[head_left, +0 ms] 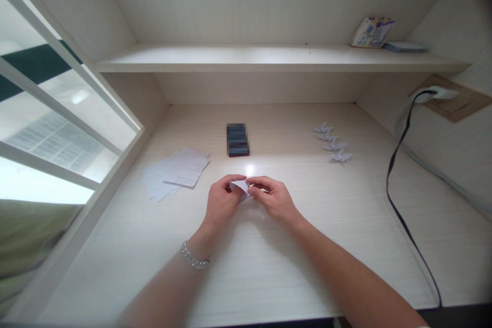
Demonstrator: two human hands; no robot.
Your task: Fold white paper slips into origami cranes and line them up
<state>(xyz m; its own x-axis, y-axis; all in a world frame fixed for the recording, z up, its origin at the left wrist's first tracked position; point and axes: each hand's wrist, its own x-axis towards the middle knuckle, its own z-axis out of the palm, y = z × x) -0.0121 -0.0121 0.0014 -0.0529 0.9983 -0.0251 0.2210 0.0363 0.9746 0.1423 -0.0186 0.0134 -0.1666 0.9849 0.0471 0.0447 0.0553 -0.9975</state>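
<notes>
A small folded piece of white paper (pixel 241 187) is pinched between both my hands just above the pale wooden desk (pixel 307 246). My left hand (pixel 222 201), with a bead bracelet on its wrist, grips the paper's left side with closed fingers. My right hand (pixel 271 196) pinches its right side, fingers curled. A loose stack of white paper sheets (pixel 175 171) lies to the left of my hands. Several finished folded paper cranes (pixel 333 144) sit in a row at the right rear of the desk.
A dark, blurred-out rectangular object (pixel 237 140) lies on the desk behind my hands. A black cable (pixel 400 200) runs from a wall socket (pixel 442 95) down the right side. A shelf (pixel 269 59) above holds a small packet (pixel 372 32). A window frame (pixel 77 113) borders the left.
</notes>
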